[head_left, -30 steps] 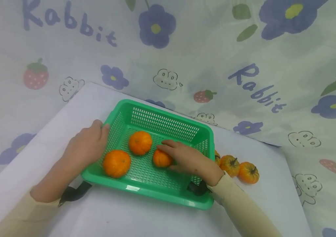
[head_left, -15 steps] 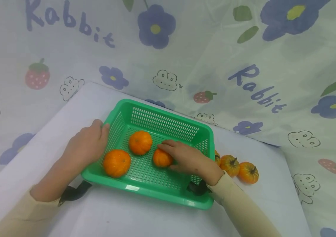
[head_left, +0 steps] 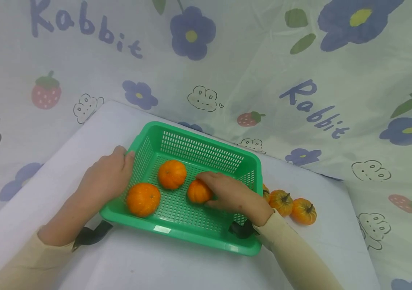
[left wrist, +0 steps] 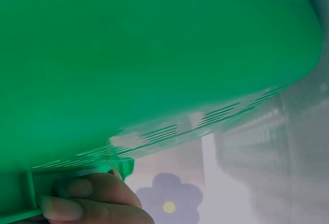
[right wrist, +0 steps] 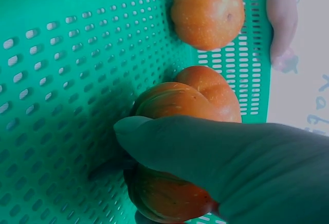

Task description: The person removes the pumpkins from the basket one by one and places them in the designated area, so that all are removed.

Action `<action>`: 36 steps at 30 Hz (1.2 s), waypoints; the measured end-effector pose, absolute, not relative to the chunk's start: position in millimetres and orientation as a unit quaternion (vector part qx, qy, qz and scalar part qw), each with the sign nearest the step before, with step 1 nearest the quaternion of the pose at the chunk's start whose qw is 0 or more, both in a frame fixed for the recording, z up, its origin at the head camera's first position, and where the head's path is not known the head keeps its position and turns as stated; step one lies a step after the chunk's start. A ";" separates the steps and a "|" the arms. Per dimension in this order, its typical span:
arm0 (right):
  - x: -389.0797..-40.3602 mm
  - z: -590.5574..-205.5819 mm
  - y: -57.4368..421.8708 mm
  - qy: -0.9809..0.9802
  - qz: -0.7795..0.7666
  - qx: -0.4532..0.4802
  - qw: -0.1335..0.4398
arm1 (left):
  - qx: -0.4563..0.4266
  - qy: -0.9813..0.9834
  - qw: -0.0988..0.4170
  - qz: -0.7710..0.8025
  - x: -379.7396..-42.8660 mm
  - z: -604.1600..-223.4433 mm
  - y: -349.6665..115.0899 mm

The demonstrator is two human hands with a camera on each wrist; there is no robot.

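One orange pumpkin (head_left: 197, 193) between right thumb (right wrist: 164, 139) and fingers (head_left: 209, 178).

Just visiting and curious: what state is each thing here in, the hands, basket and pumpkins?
Basket: right way up, open on top.
Left hand: holding the basket's left rim.
Right hand: gripping the held pumpkin.
Held pumpkin: inside the basket; can't tell if lifted.
Back pumpkin: in the basket, not held.
Front pumpkin: in the basket, not held.
Striped pumpkins: outside, on the table, one partly hidden.
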State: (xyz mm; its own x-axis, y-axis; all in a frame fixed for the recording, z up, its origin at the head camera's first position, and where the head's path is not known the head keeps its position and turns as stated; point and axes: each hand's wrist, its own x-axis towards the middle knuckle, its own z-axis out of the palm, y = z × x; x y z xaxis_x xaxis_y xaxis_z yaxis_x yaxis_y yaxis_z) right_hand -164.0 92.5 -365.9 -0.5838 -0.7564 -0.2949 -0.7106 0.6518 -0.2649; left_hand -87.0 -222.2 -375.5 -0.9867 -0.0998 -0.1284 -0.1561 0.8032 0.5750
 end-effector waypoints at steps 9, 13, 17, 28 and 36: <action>-163.4 -365.5 92.6 0.891 -0.067 -0.409 0.186 | -0.066 0.948 0.047 0.306 -86.7 -375.6 -222.4; -163.6 -365.8 93.2 0.892 -0.072 -0.409 0.177 | -0.067 0.948 0.050 0.307 -86.4 -374.4 -222.2; -164.2 -365.9 93.4 0.891 -0.076 -0.415 0.170 | -0.068 0.947 0.052 0.310 -86.2 -373.9 -222.2; -164.0 -366.2 92.1 0.893 -0.082 -0.408 0.169 | -0.067 0.947 0.048 0.309 -85.9 -375.2 -222.8; -164.7 -366.4 92.9 0.890 -0.115 -0.405 0.172 | -0.068 0.947 0.048 0.309 -85.6 -374.9 -222.5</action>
State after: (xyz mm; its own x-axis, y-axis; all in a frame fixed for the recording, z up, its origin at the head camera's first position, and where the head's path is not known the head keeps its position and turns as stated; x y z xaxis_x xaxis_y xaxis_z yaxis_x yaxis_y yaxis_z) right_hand -164.7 92.9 -366.4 -0.6122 -0.7615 -0.2129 -0.6821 0.6448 -0.3451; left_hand -85.6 -222.5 -374.9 -0.9860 -0.0994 -0.1340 -0.1593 0.7996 0.5790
